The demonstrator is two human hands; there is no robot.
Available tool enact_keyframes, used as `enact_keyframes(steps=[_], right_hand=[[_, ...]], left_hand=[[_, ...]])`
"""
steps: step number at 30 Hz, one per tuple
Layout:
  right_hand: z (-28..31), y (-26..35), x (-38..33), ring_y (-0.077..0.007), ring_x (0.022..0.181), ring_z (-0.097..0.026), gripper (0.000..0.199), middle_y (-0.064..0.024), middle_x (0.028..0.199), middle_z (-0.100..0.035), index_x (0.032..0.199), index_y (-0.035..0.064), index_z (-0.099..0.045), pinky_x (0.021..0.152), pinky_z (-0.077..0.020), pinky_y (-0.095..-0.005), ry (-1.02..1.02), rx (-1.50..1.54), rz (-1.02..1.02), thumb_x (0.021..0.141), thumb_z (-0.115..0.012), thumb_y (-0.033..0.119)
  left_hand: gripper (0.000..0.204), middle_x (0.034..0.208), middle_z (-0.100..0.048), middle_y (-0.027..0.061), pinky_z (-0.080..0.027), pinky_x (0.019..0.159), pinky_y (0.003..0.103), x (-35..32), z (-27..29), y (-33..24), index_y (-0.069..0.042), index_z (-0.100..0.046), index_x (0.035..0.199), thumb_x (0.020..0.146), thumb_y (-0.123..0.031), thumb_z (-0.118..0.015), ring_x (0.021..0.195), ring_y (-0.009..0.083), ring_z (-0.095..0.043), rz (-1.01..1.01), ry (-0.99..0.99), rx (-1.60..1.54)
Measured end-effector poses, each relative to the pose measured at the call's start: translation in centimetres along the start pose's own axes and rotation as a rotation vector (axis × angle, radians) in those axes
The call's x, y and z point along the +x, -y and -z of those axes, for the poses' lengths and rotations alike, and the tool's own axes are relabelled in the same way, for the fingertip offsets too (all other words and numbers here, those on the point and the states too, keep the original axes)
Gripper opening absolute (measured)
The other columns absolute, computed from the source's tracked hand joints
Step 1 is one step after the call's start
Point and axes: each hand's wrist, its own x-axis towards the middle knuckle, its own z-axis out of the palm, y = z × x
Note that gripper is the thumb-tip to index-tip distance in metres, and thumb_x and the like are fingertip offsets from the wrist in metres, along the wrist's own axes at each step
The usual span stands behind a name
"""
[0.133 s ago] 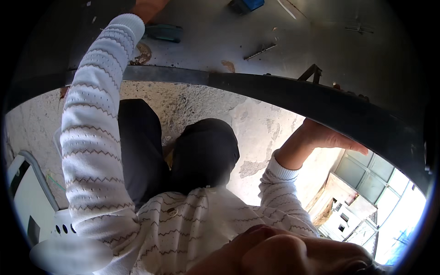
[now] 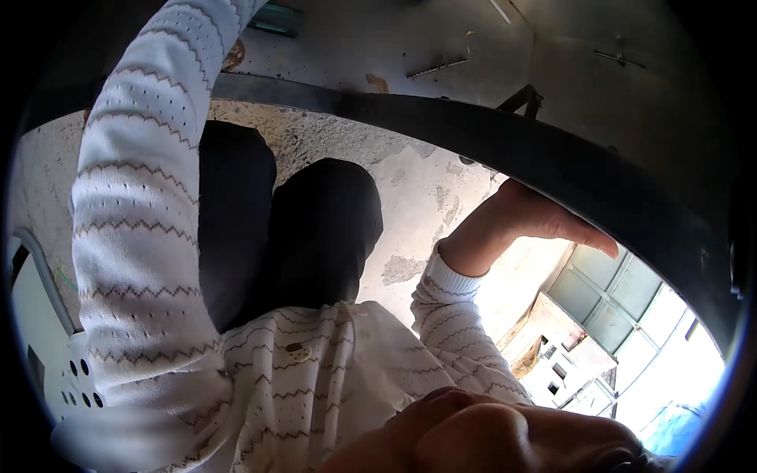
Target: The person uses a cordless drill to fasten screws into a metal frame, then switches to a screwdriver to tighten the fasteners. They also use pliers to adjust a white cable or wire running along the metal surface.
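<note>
My left arm, in a white sleeve (image 2: 138, 197) with brown zigzag lines, stretches across the dark metal table edge (image 2: 276, 88); its hand lies past the top of the picture. Close beside the far end of that sleeve lies a dark green object (image 2: 276, 20), its kind unclear. My right hand (image 2: 536, 217) is at the underside of the table's rim on the right, thumb stretched out along it. The other fingers are hidden behind the rim, and nothing shows in the hand.
On the metal tabletop (image 2: 489, 67) lie a thin ridged rod (image 2: 438, 68) and a small thin metal piece (image 2: 620, 59). A dark angled bracket (image 2: 522, 101) rises at the edge. Below are my knees (image 2: 325, 229) and a worn floor (image 2: 410, 189); a pale chair (image 2: 47, 315) stands left.
The view has shifted, so the table and its tools sit higher in the picture. My left hand, partly visible before, has left the top of the picture. My right hand stays at the rim.
</note>
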Motion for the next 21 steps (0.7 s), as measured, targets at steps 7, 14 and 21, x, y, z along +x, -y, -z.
enact_keyframes(steps=[7,14,21], right_hand=[[3.5,0.4,-1.3,-0.0347,0.142,-0.046,0.094,-0.009,0.154,-0.048,0.154,0.0148,-0.043,0.118,-0.0405,-0.051,0.018,-0.039,0.128,0.091,-0.039,0.085],[1.3,-0.3,-1.2,-0.0324,0.125,-0.056,0.091,-0.0196,0.135,-0.056,0.148,0.0033,-0.042,0.111,-0.0425,-0.045,-0.072,-0.092,0.1,0.091,-0.06,0.071],[1.1,0.0,-0.6,-0.0266,0.108,-0.059,0.068,-0.0168,0.117,-0.062,0.138,0.0016,-0.047,0.099,-0.0452,-0.0397,-0.052,-0.571,0.207,0.098,-0.06,0.056]], left_hand=[[0.078,0.131,-0.065,0.0254,-0.048,0.105,0.045,7.2,-0.4,-11.3,0.003,-0.064,0.13,0.074,-0.049,-0.083,0.122,0.042,-0.062,-0.097,0.193,-0.085],[0.09,0.128,-0.071,0.0179,-0.053,0.101,0.045,12.8,-11.2,-16.0,-0.014,-0.067,0.133,0.065,-0.071,-0.085,0.117,0.036,-0.068,-0.246,0.018,-0.511],[0.052,0.11,-0.076,0.0179,-0.056,0.09,0.043,15.0,-13.0,-17.8,-0.009,-0.074,0.113,0.081,-0.05,-0.079,0.103,0.037,-0.072,-0.263,0.21,-0.804]])
